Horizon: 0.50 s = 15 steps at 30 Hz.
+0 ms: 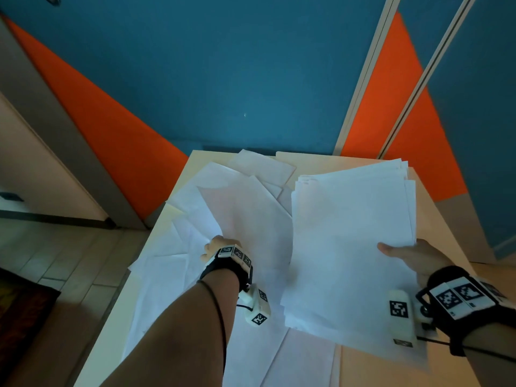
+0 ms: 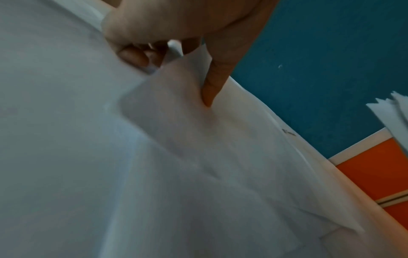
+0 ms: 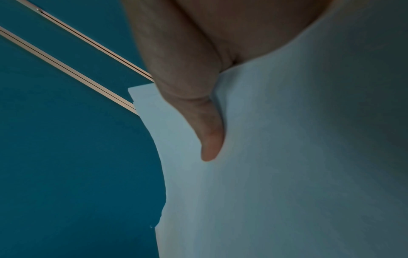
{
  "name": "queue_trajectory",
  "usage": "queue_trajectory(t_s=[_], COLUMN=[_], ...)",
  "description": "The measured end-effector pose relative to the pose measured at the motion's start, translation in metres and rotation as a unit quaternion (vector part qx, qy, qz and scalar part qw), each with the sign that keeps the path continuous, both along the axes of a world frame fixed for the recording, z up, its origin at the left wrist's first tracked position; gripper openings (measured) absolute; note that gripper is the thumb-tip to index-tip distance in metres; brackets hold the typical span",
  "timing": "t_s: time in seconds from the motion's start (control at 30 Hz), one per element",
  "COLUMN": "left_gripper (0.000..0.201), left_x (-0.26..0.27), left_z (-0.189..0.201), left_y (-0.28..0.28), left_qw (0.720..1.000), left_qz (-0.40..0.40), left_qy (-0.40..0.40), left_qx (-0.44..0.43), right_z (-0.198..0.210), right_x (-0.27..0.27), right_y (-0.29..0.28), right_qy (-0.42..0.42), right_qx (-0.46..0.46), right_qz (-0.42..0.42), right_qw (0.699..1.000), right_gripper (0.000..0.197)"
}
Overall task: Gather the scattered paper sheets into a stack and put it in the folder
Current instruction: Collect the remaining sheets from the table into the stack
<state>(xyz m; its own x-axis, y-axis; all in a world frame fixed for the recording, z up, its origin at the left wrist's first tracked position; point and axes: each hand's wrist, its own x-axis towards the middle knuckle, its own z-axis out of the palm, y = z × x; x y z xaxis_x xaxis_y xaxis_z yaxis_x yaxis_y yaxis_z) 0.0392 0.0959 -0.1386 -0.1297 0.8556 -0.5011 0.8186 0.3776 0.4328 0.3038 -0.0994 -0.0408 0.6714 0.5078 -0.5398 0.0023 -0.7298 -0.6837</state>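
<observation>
Right hand (image 1: 413, 255) grips gathered stack (image 1: 351, 241) — thumb on top. Left hand (image 1: 217, 247) pinches one lifted sheet (image 1: 251, 219) above scattered sheets (image 1: 167, 247) on table (image 1: 377, 367).

Bare forearms, and black wrist straps (image 1: 231, 268) carry white camera blocks (image 1: 401, 317) stamped with black-and-white square markers, thin black cords trailing back.

White stack (image 1: 351, 241) held raised beside loose sheets (image 1: 195, 213) scattered flat.

head looks down, wrists close on paper (image 1: 349, 233)
</observation>
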Motion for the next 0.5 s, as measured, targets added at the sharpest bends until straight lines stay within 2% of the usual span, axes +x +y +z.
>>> queue_trajectory(t_s=[0.1,0.2,0.3,0.5], left_gripper=[0.023,0.013,0.018,0.037], left_x=[-0.004,-0.004,-0.005,-0.018], left_z=[-0.001,0.008,0.023,0.067], left_y=[0.002,-0.002,-0.002,0.001], left_qw=[0.994,0.980,0.970,0.952], left_qz=[0.065,0.090,0.060,-0.098], left_qy=[-0.087,-0.150,-0.176,-0.151], left_qx=[0.034,0.090,0.158,0.246], right_z=[0.000,0.003,0.009,0.021], right_x=[0.002,0.003,0.001,-0.007], right_y=[-0.001,-0.003,-0.002,-0.001], right_qy=[-0.007,-0.017,-0.023,-0.037], right_qx=[-0.002,-0.008,-0.006,-0.005], right_qz=[-0.003,0.002,0.009,0.001], right_qw=[1.000,1.000,1.000,0.999], right_gripper=[0.047,0.047,0.047,0.042])
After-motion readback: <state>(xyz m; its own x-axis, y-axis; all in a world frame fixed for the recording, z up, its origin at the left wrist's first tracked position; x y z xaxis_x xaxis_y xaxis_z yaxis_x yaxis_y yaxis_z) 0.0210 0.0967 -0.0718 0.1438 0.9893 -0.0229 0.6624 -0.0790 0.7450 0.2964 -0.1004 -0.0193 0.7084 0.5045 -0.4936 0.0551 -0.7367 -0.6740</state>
